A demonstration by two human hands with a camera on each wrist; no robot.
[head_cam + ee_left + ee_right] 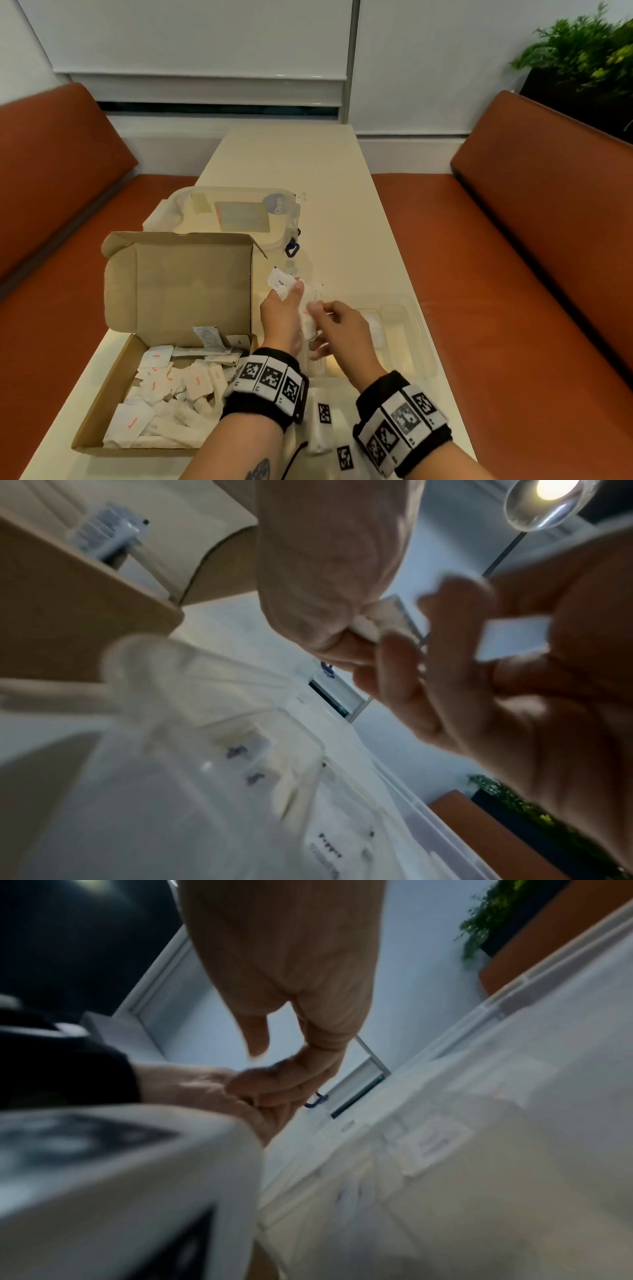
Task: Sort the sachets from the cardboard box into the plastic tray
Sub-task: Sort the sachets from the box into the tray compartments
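Sachets (286, 286), thin crinkly white paper packets, sit fanned in the left hand (281, 317), pinched under the thumb, probably so the right hand (342, 329) can pinch one off over the clear plastic tray (419, 329). Loads more lie heaped in the cardboard box (171, 387) alongside.

Two bare forearms reach into view from the bottom edge, with no sleeves on either. The left hand (281, 317) and the right hand (344, 329) wear no gloves or rings. Each wrist carries a wide black fabric band: the left wristband (265, 387) and the right wristband (404, 428). Each band is faced with a row of white square panels printed with black pixel-pattern markers, small characters beneath them. A thin dark cord hangs below the left band. A dark tattoo (259, 471) shows on the left forearm, partly cut off
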